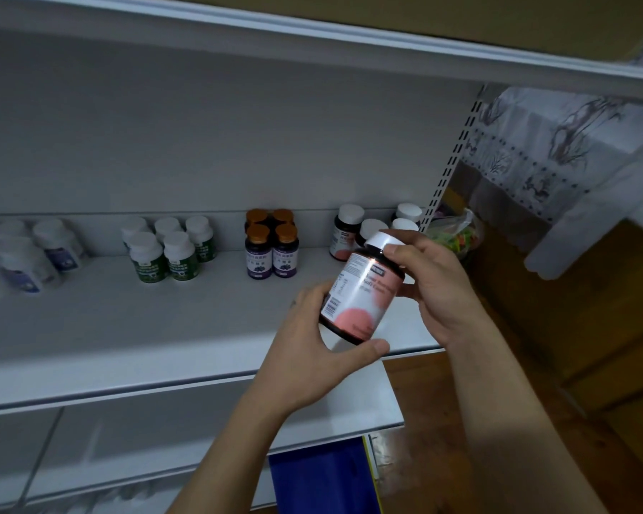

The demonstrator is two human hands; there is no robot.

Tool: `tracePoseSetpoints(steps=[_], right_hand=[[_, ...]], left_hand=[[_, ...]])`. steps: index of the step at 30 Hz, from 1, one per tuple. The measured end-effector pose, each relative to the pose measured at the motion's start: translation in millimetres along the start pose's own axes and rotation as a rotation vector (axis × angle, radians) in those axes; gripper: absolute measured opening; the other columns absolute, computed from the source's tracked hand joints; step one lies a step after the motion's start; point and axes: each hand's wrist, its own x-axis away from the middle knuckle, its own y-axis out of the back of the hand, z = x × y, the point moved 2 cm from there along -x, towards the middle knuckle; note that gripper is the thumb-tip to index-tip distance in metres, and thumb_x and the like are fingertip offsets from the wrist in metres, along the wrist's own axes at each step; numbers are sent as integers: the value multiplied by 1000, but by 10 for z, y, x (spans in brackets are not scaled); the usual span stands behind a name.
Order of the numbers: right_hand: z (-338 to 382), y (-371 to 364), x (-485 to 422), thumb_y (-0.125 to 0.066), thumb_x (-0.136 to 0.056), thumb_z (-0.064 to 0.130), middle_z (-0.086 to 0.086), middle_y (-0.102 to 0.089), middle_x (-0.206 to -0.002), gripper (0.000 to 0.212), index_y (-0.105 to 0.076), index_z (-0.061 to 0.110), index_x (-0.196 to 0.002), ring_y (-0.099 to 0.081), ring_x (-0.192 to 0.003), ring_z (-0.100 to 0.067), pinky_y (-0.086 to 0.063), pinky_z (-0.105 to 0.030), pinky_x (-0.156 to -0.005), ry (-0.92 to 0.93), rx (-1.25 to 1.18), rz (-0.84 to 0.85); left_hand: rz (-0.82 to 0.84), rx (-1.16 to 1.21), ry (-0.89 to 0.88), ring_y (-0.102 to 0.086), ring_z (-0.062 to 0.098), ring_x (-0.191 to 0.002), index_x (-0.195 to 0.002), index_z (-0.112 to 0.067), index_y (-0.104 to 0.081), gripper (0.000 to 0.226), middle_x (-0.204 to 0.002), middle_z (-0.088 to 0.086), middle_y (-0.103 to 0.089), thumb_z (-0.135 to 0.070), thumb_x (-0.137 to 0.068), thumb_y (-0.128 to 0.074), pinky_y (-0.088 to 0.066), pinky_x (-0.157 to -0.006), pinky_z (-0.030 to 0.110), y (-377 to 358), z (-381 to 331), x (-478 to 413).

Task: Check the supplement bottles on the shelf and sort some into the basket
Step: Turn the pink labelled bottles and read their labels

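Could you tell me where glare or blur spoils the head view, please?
Head view: dim overall; a glare streak crosses the held bottle, leaving its label partly legible; the far-left bottles are smeared by blur; the shelf edge bows from wide-angle distortion.

Shop: display shelf point(145, 320) of bottles point(271, 254)

Free room along the shelf point(145, 328) front, bottle clusters point(181, 259) behind.

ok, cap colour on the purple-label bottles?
Orange-brown caps on the purple-label bottles; head view.
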Motion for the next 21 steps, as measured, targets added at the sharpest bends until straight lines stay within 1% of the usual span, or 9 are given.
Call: tracePoseSetpoints(steps=[4, 6, 8, 9, 11, 14, 17, 19, 21], right_hand=[[19, -31, -22, -65, -88, 22, 8, -72, -79, 12, -70, 18, -98, -67, -73, -3, -50, -28, -63, 10, 100, -33], [20, -51, -20, -67, -87, 28, 6, -73, -78, 15, -71, 17, -96, -68, -74, -6, -52, -30, -65, 3, 120, -34], [25, -75, -19, -69, -84, 35, 5, -74, -79, 23, -71, 16, -95, -69, -76, -8, -54, -30, -67, -1, 144, -21], [30, -84, -18, -70, -83, 38, 5, -74, -80, 26, -71, 16, -95, -69, -76, -8, -54, -30, -67, -4, 155, -13], [42, -87, -15, -69, -82, 41, 5, -73, -78, 28, -71, 15, -93, -69, -75, -7, -54, -26, -64, -13, 145, 10], [51, -70, -14, -63, -88, 36, 5, -74, -79, 25, -72, 14, -96, -68, -75, -4, -52, -19, -63, -36, 110, 78], [33, -46, -18, -60, -92, 28, 0, -75, -86, 20, -72, 13, -98, -69, -80, -7, -52, -20, -66, -46, 103, 138], [21, -36, -30, -61, -90, 26, -4, -75, -92, 22, -72, 12, -102, -69, -86, -12, -53, -22, -71, -44, 78, 163], [13, -28, -50, -62, -84, 26, -4, -74, -96, 28, -70, 12, -107, -67, -90, -14, -53, -23, -74, -35, -9, 187]], left_hand=[[-37, -57, -21, -47, -8, -102, -129, -39, -43, 77, -114, -20, -43, -53, -64, -82, -42, -77, 12, 22, -16, -17], [-53, -74, -31, -47, -8, -102, -130, -38, -43, 77, -114, -18, -44, -49, -65, -83, -43, -79, 13, 26, -1, -32], [-62, -104, -40, -45, -9, -104, -132, -38, -40, 78, -116, -18, -45, -48, -67, -82, -41, -79, 8, 28, 10, -36], [-63, -111, -34, -45, -9, -105, -134, -38, -38, 80, -119, -18, -46, -49, -68, -81, -39, -78, 6, 31, 22, -33], [-64, -97, -13, -48, -6, -106, -137, -38, -34, 80, -122, -18, -49, -50, -72, -78, -40, -77, 7, 39, 53, -26], [-55, -80, -36, -52, -5, -103, -135, -41, -32, 65, -120, -21, -53, -49, -82, -68, -42, -74, 6, 51, 68, -10], [-29, -51, -52, -53, -7, -99, -136, -40, -31, 55, -116, -24, -54, -49, -89, -59, -43, -73, 6, 46, 63, -4], [-8, -8, -48, -57, -4, -96, -136, -40, -33, 52, -115, -24, -56, -52, -90, -56, -45, -71, 9, 51, 62, -11], [27, 78, -32, -60, -2, -91, -134, -38, -36, 47, -111, -22, -60, -48, -92, -55, -47, -70, 11, 63, 53, -18]])
